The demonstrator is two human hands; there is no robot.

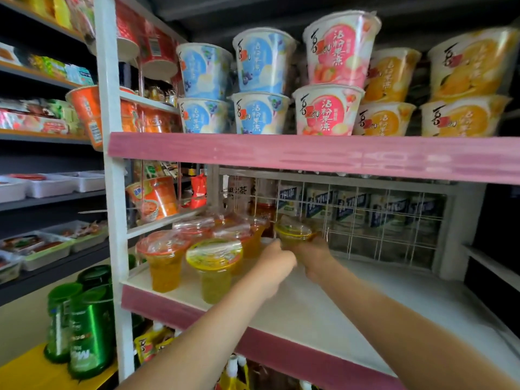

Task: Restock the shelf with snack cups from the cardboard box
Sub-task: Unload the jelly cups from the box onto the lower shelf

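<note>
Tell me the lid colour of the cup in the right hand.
Yellow-rimmed; the head view shows the cup in the right hand.

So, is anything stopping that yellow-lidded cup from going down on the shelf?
Nothing visible. The right hand holds the cup at the back by the wire grid, with bare shelf to its right; other cups stand to its left.

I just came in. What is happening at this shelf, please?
A person is stocking the lower shelf with small jelly cups. The right hand holds a yellow-lidded cup at the back, close to the wire grid. The left hand reaches in beside it with curled fingers; whether it holds anything is unclear. Other cups with orange and yellow lids already stand on the left part of the shelf. The cardboard box is not in view.
</note>
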